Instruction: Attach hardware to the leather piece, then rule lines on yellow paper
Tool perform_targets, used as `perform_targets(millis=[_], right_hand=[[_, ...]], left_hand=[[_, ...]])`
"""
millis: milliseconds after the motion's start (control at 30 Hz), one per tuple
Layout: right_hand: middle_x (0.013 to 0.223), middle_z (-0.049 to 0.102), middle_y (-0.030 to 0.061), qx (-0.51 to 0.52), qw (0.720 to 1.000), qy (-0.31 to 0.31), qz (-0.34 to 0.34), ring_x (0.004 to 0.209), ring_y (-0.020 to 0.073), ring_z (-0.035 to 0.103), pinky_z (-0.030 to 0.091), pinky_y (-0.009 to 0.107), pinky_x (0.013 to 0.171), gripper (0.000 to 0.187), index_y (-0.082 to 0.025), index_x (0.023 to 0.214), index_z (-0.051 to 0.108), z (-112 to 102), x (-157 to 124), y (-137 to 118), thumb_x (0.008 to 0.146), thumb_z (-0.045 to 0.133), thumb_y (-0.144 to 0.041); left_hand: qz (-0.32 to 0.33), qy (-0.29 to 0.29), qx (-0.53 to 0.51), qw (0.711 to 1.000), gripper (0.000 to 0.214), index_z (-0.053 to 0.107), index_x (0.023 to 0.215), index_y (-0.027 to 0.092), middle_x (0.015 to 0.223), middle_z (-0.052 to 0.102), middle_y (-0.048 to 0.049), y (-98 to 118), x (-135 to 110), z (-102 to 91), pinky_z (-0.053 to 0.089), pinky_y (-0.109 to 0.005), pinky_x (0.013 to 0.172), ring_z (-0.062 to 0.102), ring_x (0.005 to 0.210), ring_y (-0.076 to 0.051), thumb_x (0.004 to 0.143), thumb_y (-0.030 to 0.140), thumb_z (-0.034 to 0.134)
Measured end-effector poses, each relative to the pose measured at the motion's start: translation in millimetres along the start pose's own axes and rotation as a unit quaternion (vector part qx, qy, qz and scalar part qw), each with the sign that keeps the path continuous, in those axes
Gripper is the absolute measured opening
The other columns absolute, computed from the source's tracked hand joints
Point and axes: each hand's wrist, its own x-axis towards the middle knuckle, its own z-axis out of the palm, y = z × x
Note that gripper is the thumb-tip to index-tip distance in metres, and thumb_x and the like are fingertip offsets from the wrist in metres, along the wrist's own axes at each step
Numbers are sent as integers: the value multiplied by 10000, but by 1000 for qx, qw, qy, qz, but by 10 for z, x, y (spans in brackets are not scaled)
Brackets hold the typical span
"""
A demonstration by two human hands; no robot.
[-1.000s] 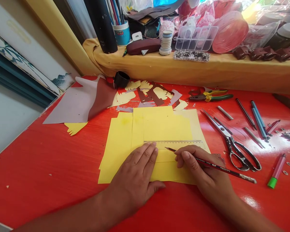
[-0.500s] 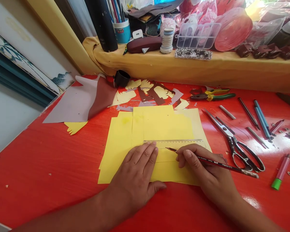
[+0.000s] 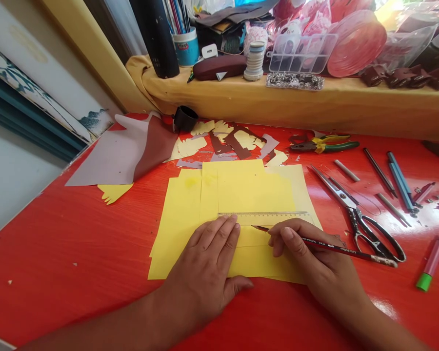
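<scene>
Gripping a pencil (image 3: 340,248) stamped PENCIL — right fingers (image 3: 287,238) clenched; left hand (image 3: 201,263) on yellow paper (image 3: 249,192)

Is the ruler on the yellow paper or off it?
On it: the ruler lies across the yellow paper, with the left hand pressing the paper just below its lower edge.

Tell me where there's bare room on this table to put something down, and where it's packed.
Widest bare red tabletop lies left of the yellow paper, below the grey sheet. A smaller patch sits below the scissors, between the right hand and the pink marker. Crowded: cut scraps behind the paper, pliers and blue pens to the right.
</scene>
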Motion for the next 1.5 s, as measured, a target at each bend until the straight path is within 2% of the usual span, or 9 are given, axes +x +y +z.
perform_targets(millis=[233,667,1000,1333,1500], right_hand=[[757,750,8,-10,1000,-1,1,784,175,738,571,238,729,380,-253,785,709,4,-12,3,1068,583,-473],[723,733,-12,-13,1000,-3,-12,731,158,722,563,230,684,304,-259,859,727,3,-5,7,1073,582,-421],[722,739,9,-6,1000,-1,-2,742,193,734,571,271,670,323,-252,863,727,17,1,10,1069,584,-455],[745,748,9,-9,1000,-6,1,763,187,736,569,270,692,338,-256,827,717,-3,-18,-11,1071,581,-445],[756,756,13,-12,1000,-9,3,784,187,745,567,262,699,378,-253,784,701,-5,-20,-6,1071,581,-468]], left_hand=[[-4,3,3,1000,749,549,1503,45,1586,561,-188,6,3,-1,401,-461,1205,499,1467,-320,1079,650,432],[-2,2,3,1000,748,534,1510,42,1581,561,-202,5,6,-3,422,-472,1196,504,1463,-325,1076,645,441],[3,-3,8,1000,743,543,1487,20,1568,567,-221,0,22,-23,435,-486,1177,504,1455,-336,1082,634,433],[-13,-20,-18,1000,760,474,1547,42,1606,521,-217,-1,7,-2,399,-511,1219,460,1494,-344,1068,632,475],[-9,-28,-15,999,752,454,1556,42,1621,508,-212,-26,2,3,403,-516,1219,438,1509,-334,1084,628,433]])
